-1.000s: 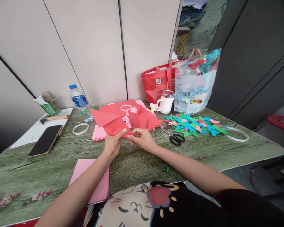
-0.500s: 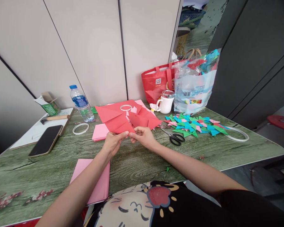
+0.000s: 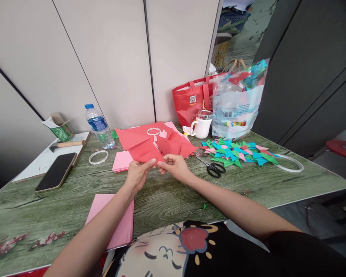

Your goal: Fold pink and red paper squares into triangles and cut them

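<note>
Pinched by the left hand and right hand, fingers pressed tight on its near corner, a folded red paper sheet is held low over the green wood-grain tabletop. From it, a black smartphone lies at nine o'clock, black-handled steel scissors at three, and small folded paper triangles at two.

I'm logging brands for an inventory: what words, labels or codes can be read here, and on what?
"COPY PAPER": printed vertically on the plastic bag; the rest of its print is too small to read.
Red bag: a QR code; its wording is unreadable.
Water bottle label: blurred.
Green carton: blurred.
</note>
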`<act>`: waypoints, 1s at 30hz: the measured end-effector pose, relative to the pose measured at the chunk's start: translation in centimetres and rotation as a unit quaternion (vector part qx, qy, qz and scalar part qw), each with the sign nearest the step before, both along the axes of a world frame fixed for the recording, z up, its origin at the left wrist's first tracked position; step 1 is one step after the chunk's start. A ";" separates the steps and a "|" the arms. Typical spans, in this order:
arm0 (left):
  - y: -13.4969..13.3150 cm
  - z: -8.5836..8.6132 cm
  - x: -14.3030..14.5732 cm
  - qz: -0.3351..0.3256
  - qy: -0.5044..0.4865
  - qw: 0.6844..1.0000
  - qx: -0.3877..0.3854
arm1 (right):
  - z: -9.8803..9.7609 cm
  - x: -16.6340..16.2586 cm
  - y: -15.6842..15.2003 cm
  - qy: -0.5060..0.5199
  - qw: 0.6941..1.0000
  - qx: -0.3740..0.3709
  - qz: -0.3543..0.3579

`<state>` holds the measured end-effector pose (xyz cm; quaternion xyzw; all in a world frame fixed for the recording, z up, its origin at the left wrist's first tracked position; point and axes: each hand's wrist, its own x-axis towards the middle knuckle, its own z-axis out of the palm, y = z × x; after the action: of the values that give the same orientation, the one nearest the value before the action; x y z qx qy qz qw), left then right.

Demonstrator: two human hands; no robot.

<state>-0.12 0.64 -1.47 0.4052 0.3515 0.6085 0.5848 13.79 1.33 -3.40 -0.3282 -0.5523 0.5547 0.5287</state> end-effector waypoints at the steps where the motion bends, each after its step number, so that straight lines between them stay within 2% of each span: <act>1: 0.0 0.0 0.1 0.002 -0.001 1.000 -0.002 | 0.0 0.0 0.0 -0.001 1.000 0.001 0.001; 19: -0.1 0.0 0.1 0.007 -0.011 1.000 -0.012 | 0.2 0.0 -0.1 -0.008 1.000 0.002 -0.001; 25: -0.1 0.2 0.2 0.006 -0.051 0.998 -0.027 | 0.1 -0.1 -0.3 -0.004 1.000 0.008 -0.003; 30: 0.3 0.2 -0.2 0.032 -0.089 0.995 -0.038 | 0.3 -0.1 -0.4 0.031 0.999 -0.014 -0.011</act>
<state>-0.29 0.93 -1.22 0.3156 0.3335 0.6466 0.6092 13.66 0.96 -3.11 -0.3243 -0.5241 0.5667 0.5468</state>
